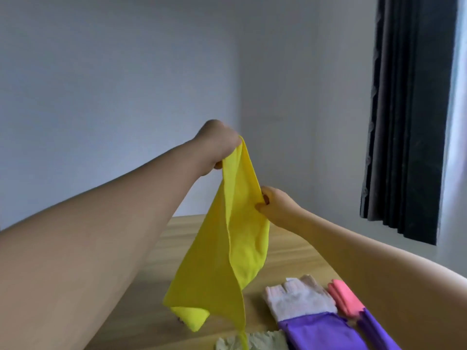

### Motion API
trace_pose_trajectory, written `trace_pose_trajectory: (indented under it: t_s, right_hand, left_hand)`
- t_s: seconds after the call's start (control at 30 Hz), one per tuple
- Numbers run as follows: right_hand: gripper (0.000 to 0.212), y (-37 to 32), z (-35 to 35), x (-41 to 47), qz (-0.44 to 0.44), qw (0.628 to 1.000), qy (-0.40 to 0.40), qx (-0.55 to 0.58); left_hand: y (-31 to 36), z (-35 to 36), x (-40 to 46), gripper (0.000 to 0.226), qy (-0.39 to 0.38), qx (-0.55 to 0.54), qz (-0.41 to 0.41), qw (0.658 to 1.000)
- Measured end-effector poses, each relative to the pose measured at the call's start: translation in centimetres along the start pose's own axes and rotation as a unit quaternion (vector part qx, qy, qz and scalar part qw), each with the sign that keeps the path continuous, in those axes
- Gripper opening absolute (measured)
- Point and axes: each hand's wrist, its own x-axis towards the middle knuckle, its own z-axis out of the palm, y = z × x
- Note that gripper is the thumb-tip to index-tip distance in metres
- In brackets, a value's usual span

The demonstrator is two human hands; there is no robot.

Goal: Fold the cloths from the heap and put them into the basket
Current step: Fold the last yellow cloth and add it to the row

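- We hold a yellow cloth [235, 238] up in the air above the wooden tabletop [177, 248], so that it hangs down in loose folds.
- Our left hand [217, 145] is raised highest, and its fingers are curled tight round the top corner of the cloth.
- Our right hand [275, 204] sits lower and to the right; its fingers [262, 207] pinch the cloth's right edge.
- The cloth's lower tip dangles just over a pale greenish cloth [262, 341] lying at the bottom edge of the view.
- On the tabletop to the right lie a whitish knitted cloth [298, 299], a purple cloth [321, 332] overlapping its near end, and a pink cloth [345, 299] beside them.
- A dark curtain [409, 117] hangs by the window at the right, against a plain pale wall [113, 72].
- We cannot see a basket from here.
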Motion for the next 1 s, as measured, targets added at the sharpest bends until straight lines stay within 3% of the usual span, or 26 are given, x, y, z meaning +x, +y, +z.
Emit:
trace_pose_trajectory:
  t_s: [0.1,0.2,0.37,0.57,0.7,0.77,0.87,1.0]
  right_hand:
    - [0.017,-0.8,-4.1,-1.6,0.034,0.999,0.009,0.013]
    - [0.023,-0.6,-8.2,-4.3,0.08,0.995,0.047,0.023]
    - [0.039,1.0,-15.0,-10.7,0.171,0.982,0.074,0.035]
    - [0.036,1.5,-22.6,-18.2,0.257,0.961,0.016,0.097]
    - [0.039,1.0,-24.8,-21.8,0.275,0.946,0.08,0.153]
    - [0.039,0.1,-24.1,-23.3,0.266,0.931,0.104,0.225]
    - [0.027,-1.6,-21.5,-25.5,0.265,0.916,0.068,0.292]
    - [0.011,-2.6,-18.8,-28.9,0.301,0.897,0.087,0.312]
  left_hand:
    - [4.3,-1.1,-1.4,0.001,0.066,-0.143,0.034,0.987]
    - [7.7,-1.9,-2.6,0.014,0.12,-0.252,0.032,0.96]
    - [9.9,-2.3,-5.3,0.009,0.168,-0.307,-0.039,0.936]
    - [9.5,-1.4,-9.5,0.006,0.039,-0.242,-0.12,0.962]
    - [9.3,-1.3,-11.5,0.011,-0.044,-0.262,-0.14,0.954]
    - [9.5,-0.2,-13.2,0.014,-0.111,-0.316,-0.126,0.934]
    - [9.5,3.1,-16.9,0.013,-0.222,-0.427,-0.093,0.871]
    - [8.5,7.3,-21.5,0.024,-0.233,-0.517,-0.053,0.822]
